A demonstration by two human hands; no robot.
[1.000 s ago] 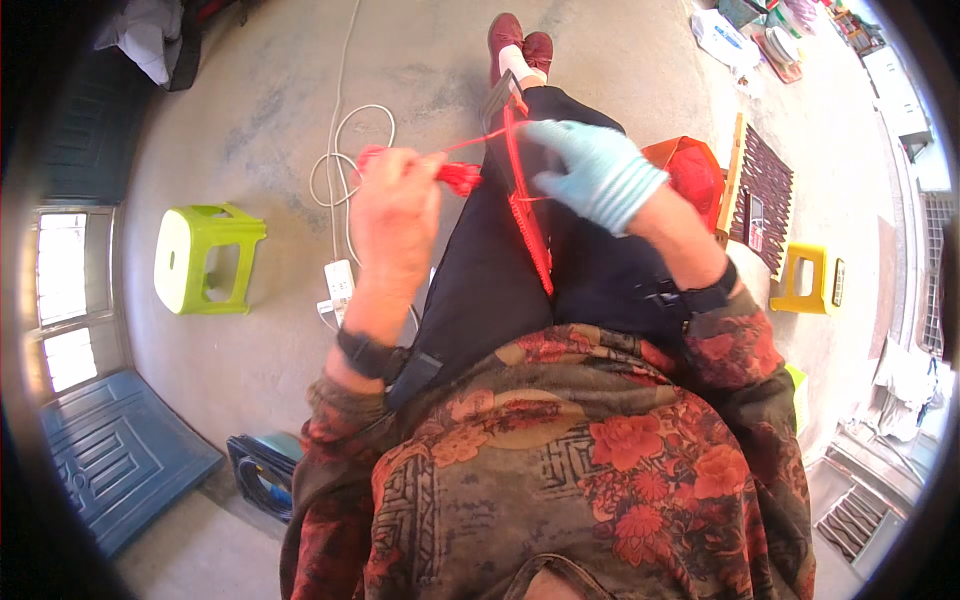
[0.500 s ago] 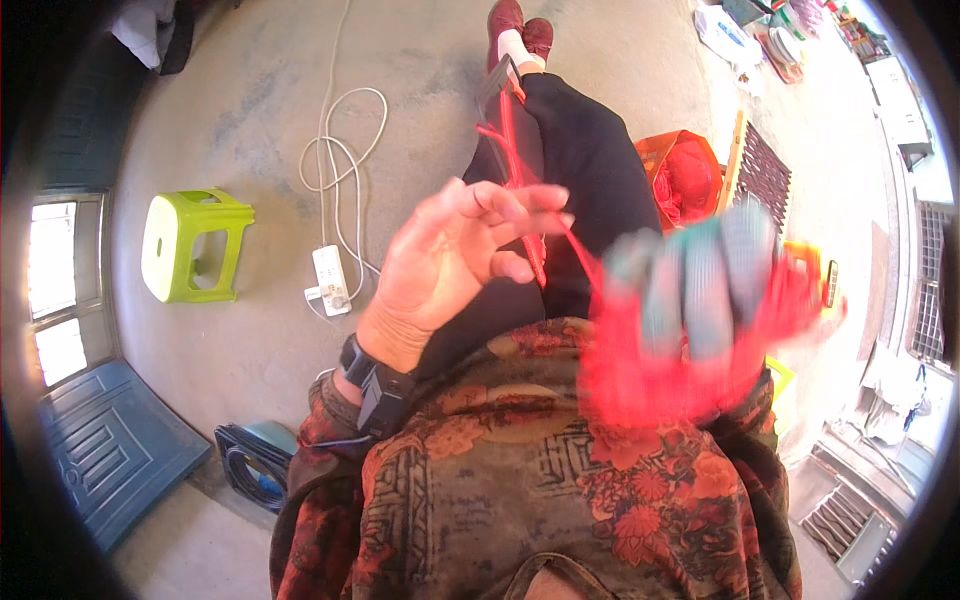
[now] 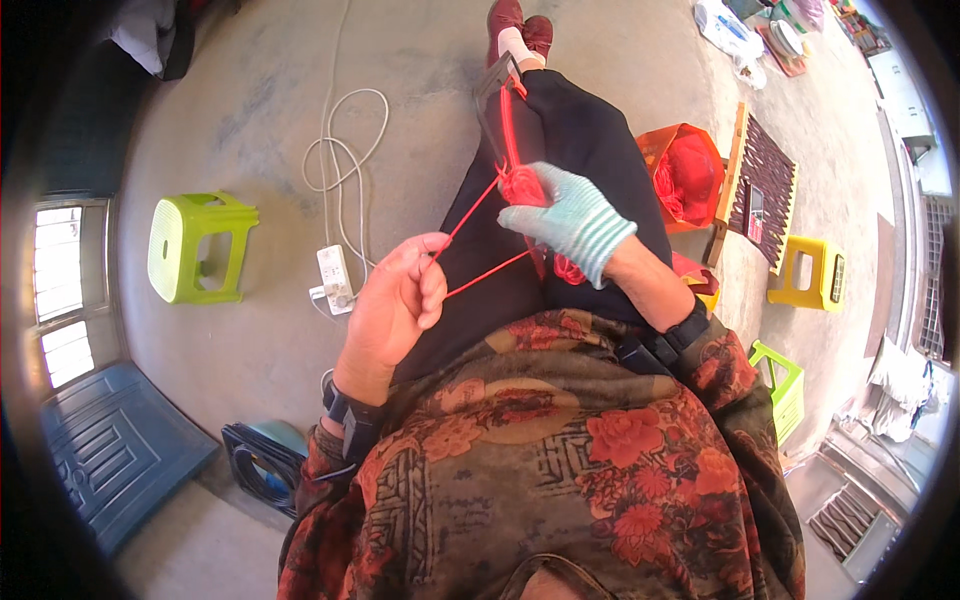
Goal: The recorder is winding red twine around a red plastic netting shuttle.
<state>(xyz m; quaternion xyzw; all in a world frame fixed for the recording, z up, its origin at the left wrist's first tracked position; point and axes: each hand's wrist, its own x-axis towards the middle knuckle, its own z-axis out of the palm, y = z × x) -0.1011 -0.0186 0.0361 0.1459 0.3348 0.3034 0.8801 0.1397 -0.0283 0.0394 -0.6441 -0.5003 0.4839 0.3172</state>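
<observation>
My bare left hand (image 3: pixel 392 305) has its fingers curled round a red cord (image 3: pixel 470 213), which runs taut up from it over my dark trousers. My right hand (image 3: pixel 572 225), in a pale green striped knit glove, grips a wound bundle of red cord (image 3: pixel 521 186) above my thighs. A second stretch of cord leads from the left hand to beneath the right. Beyond the bundle, several red strands (image 3: pixel 508 130) lie lengthwise along my leg, beside a dark frame (image 3: pixel 488 85) near my shoes. More looped red cord (image 3: pixel 567 269) shows in my lap, partly hidden under the glove.
Lime green stools stand at left (image 3: pixel 172 250) and lower right (image 3: pixel 788 395). A power strip (image 3: pixel 335 279) with white cable lies left of my legs. To the right are an orange bag (image 3: pixel 650 150) of red cord, a brown-strung wooden frame (image 3: pixel 775 175) carrying a phone (image 3: pixel 754 212), and a yellow stool (image 3: pixel 822 255).
My right hand, blurred with the cord at the right before, has moved left and forward over my legs. The left hand has come down slightly, its spread fingers now closed on the cord.
</observation>
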